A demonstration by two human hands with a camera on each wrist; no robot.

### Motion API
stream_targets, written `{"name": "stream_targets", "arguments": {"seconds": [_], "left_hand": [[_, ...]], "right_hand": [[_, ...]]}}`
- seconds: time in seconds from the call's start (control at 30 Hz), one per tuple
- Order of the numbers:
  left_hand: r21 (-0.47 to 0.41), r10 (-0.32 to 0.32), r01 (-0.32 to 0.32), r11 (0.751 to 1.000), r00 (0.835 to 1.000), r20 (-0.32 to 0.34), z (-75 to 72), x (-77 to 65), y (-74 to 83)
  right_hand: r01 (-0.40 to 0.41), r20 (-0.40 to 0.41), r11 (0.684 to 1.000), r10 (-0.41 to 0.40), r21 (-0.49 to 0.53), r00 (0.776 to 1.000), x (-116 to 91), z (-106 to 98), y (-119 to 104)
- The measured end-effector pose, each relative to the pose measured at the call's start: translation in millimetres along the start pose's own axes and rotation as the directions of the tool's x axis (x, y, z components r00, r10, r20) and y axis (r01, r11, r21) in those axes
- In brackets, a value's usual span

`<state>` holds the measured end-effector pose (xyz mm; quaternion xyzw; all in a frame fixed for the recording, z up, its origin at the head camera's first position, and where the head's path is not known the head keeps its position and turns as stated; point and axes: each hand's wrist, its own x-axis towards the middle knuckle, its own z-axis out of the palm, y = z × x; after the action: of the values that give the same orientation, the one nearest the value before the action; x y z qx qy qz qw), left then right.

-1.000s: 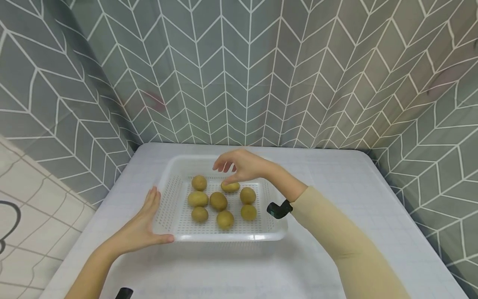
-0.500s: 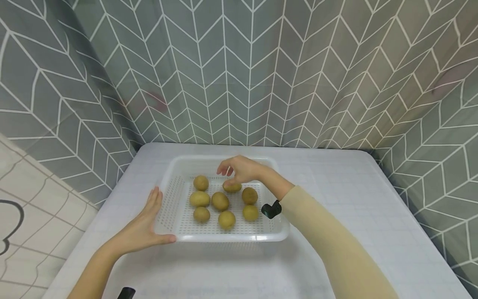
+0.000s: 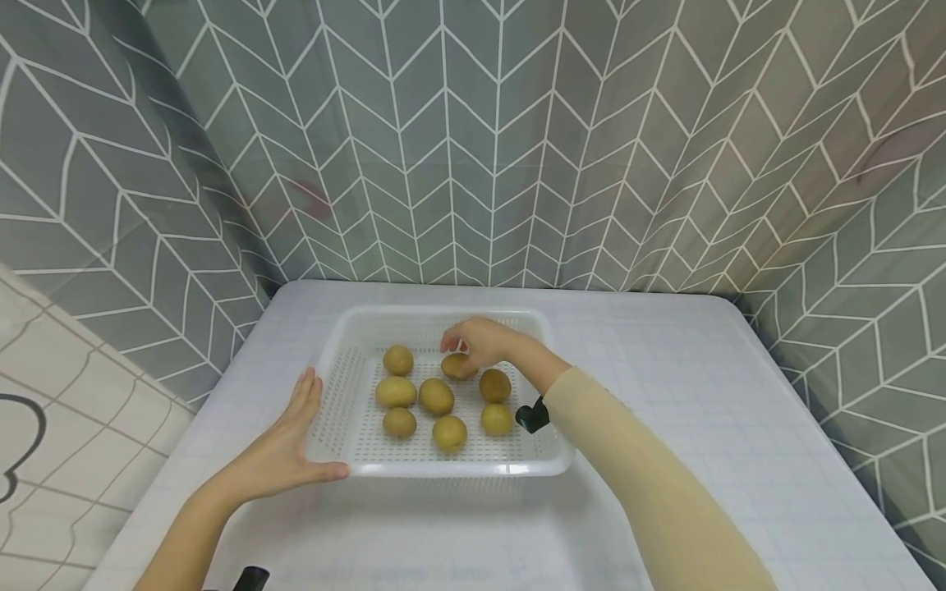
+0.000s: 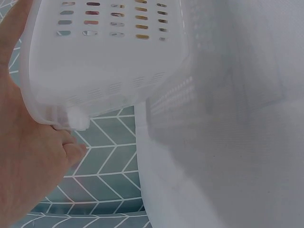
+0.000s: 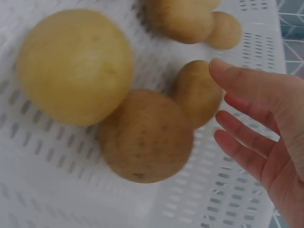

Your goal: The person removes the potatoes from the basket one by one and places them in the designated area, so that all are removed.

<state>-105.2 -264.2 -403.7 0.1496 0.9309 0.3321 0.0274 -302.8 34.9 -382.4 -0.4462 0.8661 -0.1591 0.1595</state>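
Note:
A white perforated plastic basket [image 3: 458, 469] holds several yellow-brown potatoes. My left hand [image 3: 277, 460] is spread at its near left corner, thumb along the front rim and straight fingers against the left side. In the left wrist view that hand [image 4: 33, 156] lies against the basket's rim. My right hand [image 3: 484, 341] reaches down into the basket over the potato [image 3: 456, 367] at the back. The right wrist view has this hand [image 5: 266, 123] with thumb and fingers apart beside that potato [image 5: 197, 92], the thumb tip overlapping its edge.
More potatoes [image 3: 436, 397] lie on the basket floor to the left and front of the right hand; one [image 3: 494, 386] is close by its wrist. The basket stands on a table with a white cloth [image 3: 665, 369]. Patterned grey curtains [image 3: 473, 148] hang behind and at the sides.
My right hand has come lower and slightly right, down to the back potato, its fingers now beside it. The left hand keeps its place on the basket.

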Motion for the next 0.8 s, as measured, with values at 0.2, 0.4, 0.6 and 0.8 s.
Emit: {"name": "stream_targets", "arguments": {"seconds": [0.2,0.4,0.6,0.8], "left_hand": [[0.006,-0.001,0.001,1.0,1.0,-0.001,1.2,0.7,-0.7],[0.003,-0.002,0.002,1.0,1.0,-0.001,0.6,0.4,0.1],[0.005,-0.003,0.003,1.0,1.0,-0.004,-0.1,0.3,0.2],[0.004,-0.004,0.004,1.0,1.0,-0.006,0.7,0.0,-1.5]], "right_hand": [[-0.028,0.037,0.997,0.031,-0.077,0.999,2.4,13.2,2.8],[-0.007,0.038,0.991,0.012,-0.136,0.999,3.2,18.7,2.9],[0.009,0.048,0.986,-0.001,-0.165,0.999,3.5,19.9,-0.4],[-0.022,0.089,0.982,0.039,-0.185,0.995,5.8,25.7,-1.7]]}}
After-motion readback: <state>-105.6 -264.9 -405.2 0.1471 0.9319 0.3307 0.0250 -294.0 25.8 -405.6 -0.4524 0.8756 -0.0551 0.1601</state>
